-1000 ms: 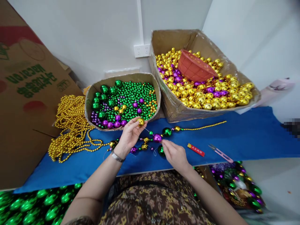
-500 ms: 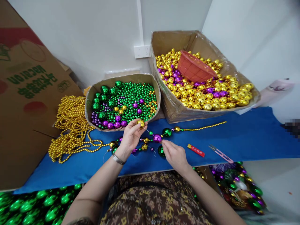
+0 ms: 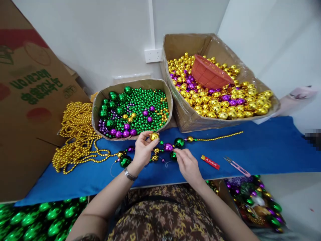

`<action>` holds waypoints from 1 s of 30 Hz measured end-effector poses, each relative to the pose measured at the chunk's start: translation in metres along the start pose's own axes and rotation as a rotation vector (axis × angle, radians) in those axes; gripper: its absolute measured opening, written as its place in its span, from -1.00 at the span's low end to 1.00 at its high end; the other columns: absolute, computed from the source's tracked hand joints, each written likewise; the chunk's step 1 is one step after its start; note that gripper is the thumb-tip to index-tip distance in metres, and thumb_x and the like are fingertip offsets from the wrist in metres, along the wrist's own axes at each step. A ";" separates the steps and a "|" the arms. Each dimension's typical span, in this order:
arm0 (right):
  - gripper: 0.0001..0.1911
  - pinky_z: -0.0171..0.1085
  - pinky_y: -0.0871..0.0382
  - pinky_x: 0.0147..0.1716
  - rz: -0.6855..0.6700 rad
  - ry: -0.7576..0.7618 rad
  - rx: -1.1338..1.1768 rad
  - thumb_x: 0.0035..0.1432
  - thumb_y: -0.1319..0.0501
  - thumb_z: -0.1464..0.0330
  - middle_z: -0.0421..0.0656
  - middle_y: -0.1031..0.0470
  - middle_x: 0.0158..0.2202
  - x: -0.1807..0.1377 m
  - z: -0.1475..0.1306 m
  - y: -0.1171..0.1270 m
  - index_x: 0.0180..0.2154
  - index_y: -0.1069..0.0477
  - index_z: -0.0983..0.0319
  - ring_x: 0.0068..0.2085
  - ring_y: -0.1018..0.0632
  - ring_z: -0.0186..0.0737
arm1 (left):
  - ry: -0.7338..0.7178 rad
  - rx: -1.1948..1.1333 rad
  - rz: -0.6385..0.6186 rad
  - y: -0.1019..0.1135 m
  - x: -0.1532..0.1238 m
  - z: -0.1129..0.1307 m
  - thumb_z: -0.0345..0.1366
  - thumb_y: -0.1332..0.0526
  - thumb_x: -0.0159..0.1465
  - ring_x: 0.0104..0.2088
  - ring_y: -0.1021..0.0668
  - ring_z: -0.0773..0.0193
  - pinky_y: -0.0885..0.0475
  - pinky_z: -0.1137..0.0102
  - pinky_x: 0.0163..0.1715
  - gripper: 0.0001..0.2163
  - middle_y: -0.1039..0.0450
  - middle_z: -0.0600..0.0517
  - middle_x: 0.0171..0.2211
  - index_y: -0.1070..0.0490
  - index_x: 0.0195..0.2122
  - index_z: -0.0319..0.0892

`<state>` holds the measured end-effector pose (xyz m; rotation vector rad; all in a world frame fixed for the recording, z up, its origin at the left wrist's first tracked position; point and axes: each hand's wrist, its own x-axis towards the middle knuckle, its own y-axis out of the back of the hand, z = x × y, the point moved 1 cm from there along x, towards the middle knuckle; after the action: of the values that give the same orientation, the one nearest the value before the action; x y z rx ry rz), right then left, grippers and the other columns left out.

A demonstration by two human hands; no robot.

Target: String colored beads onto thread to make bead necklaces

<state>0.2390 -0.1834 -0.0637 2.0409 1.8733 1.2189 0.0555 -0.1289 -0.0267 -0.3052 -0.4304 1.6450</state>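
Observation:
My left hand (image 3: 143,150) pinches a gold ball (image 3: 153,136) between thumb and fingertips, just in front of the small cardboard box (image 3: 100,129) of green, purple and gold beads. My right hand (image 3: 187,164) pinches the thin thread beside a purple ball (image 3: 168,147) of a half-strung bead string (image 3: 200,139) lying on the blue cloth (image 3: 263,147). A green ball (image 3: 179,142) and a gold bead follow the purple one on that string. More strung beads, among them a larger green ball (image 3: 124,161), lie under my left wrist.
A large box (image 3: 185,117) of gold and purple balls holds an orange basket (image 3: 209,74). A heap of gold bead strands (image 3: 75,134) lies left. A red lighter (image 3: 210,162) and pink snips (image 3: 237,166) lie right of my hands. Green balls (image 3: 30,221) and mixed beads (image 3: 258,201) sit below the table.
My left hand moved the gold ball slightly right and down, closer to the purple ball. My right hand barely shifted. The view drifted a little.

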 end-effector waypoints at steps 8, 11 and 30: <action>-0.75 -0.23 -0.47 -0.27 -0.099 -0.355 0.535 0.27 -0.13 0.21 -0.16 -0.46 -0.30 -0.002 0.001 -0.011 -0.07 -0.37 0.16 -0.34 -0.55 -0.25 | -0.024 0.114 -0.033 -0.003 -0.006 -0.003 -0.35 -0.45 -0.01 -0.27 -0.58 0.32 -0.45 0.46 -0.25 -0.63 -0.50 0.04 -0.31 -0.36 -0.21 -0.18; -0.67 -0.31 -0.44 -0.37 -0.124 -0.520 0.842 0.17 -0.23 0.16 -0.22 -0.42 -0.33 -0.003 0.005 -0.018 -0.06 -0.35 0.14 -0.36 -0.53 -0.30 | -0.009 0.193 -0.104 -0.004 -0.012 -0.002 -0.35 -0.45 0.00 -0.30 -0.56 0.34 -0.45 0.47 -0.27 -0.62 -0.49 0.05 -0.31 -0.36 -0.19 -0.17; -0.62 -0.39 -0.15 -0.57 -0.010 -0.660 1.154 0.02 -0.38 0.19 -0.28 -0.35 -0.40 0.006 0.007 -0.001 -0.13 -0.38 0.12 -0.51 -0.35 -0.43 | -0.241 1.774 -0.711 -0.029 0.146 -0.012 -0.49 -0.18 0.15 -0.19 -0.59 0.14 -0.42 0.40 -0.15 -0.78 -0.59 -0.07 -0.27 -0.57 -0.23 -0.18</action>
<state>0.2420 -0.1754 -0.0661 2.3260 2.3485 -0.7547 0.0690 0.0190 -0.0169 1.2302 0.7469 0.8413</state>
